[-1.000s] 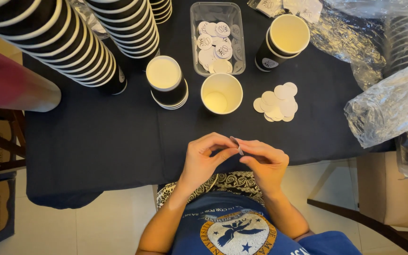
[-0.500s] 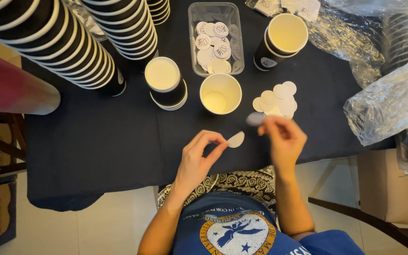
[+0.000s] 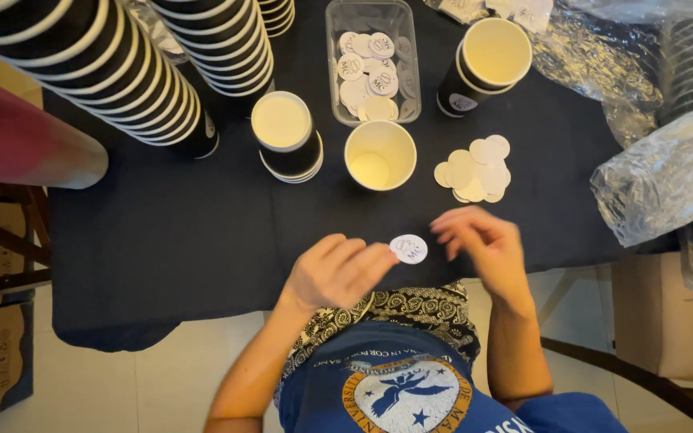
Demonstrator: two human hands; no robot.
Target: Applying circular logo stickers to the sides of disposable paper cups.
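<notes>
Round sticker (image 3: pixel 408 248) at left hand (image 3: pixel 337 273) fingertips (right hand (image 3: pixel 479 240) just beside).

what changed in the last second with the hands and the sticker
The hands came apart: the left hand kept the round sticker, now printed side up, while the right hand swung out toward the pile of backing discs and back. Cups and tray stayed put.

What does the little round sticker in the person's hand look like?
The round sticker is a small white paper-like disc with dark print on its face, which is turned up toward the camera. The fingertips of the left hand pinch its edge, holding it just above the dark tablecloth. The right hand is close beside it, not touching.
</notes>
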